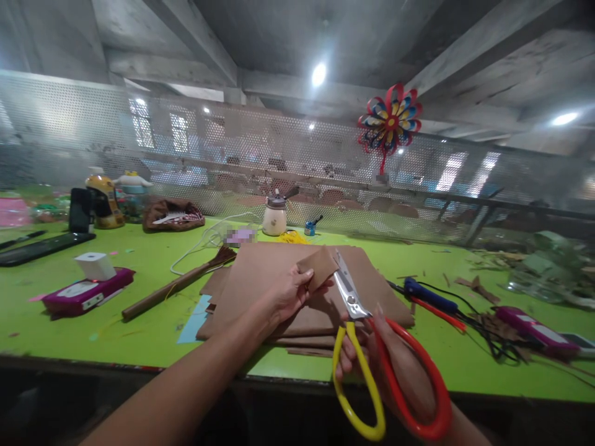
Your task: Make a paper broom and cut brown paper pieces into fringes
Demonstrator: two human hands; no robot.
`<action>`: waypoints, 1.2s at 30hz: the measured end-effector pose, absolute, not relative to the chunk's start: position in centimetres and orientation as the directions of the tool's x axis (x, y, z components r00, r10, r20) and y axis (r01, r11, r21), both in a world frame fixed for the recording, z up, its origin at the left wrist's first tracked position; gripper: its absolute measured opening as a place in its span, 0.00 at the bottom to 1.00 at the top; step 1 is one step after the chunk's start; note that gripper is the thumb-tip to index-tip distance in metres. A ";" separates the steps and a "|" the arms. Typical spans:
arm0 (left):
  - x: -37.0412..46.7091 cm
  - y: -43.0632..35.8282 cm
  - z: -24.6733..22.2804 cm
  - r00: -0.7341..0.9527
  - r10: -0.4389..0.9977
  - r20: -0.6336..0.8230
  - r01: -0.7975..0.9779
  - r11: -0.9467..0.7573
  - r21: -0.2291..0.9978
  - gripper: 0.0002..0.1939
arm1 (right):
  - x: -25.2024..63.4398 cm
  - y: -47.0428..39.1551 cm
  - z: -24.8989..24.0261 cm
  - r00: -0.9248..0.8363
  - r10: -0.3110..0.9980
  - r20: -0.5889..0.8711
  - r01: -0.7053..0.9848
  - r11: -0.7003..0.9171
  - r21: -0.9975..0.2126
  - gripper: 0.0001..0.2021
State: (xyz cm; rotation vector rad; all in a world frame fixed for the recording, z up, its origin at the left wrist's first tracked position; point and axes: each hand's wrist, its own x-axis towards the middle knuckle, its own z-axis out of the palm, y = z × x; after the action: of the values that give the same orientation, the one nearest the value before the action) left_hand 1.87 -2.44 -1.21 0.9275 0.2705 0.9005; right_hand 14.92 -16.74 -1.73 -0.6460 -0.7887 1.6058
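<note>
My left hand pinches a small piece of brown paper between thumb and fingers, above a stack of larger brown paper sheets. In my right hand is a pair of scissors with one yellow and one red handle loop. Their blades point away from me, and the tips meet the right edge of the small piece. Whether the blades have cut into it I cannot tell. A light blue sheet sticks out under the stack at its left.
On the green table lie a brown stick with a frayed end, a purple power bank with a white charger, and a blue-handled tool with a cord. Behind stand a jar and a perforated screen.
</note>
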 end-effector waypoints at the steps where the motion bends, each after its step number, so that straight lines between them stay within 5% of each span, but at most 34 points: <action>1: 1.9 -2.4 -1.3 0.621 0.767 0.164 -0.550 0.277 0.788 0.12 | 14.9 -16.6 -1.7 -0.179 0.984 0.024 -0.620 -0.094 -0.779 0.22; 8: 1.9 -2.2 -1.5 0.601 0.769 0.215 -0.598 0.254 0.760 0.13 | 14.6 -16.6 -1.2 -0.169 0.985 0.034 -0.611 -0.078 -0.788 0.16; 36: 2.2 -2.4 -1.7 0.659 0.735 0.158 -0.518 0.291 0.804 0.18 | 14.5 -15.5 -1.6 -0.063 0.996 -0.059 -0.547 -0.084 -0.833 0.21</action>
State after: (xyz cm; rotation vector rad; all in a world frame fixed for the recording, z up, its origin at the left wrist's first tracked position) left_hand 2.15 -2.42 -1.71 0.9582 0.2618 0.8484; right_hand 14.49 -15.51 -1.64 -0.7973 -0.7620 1.5150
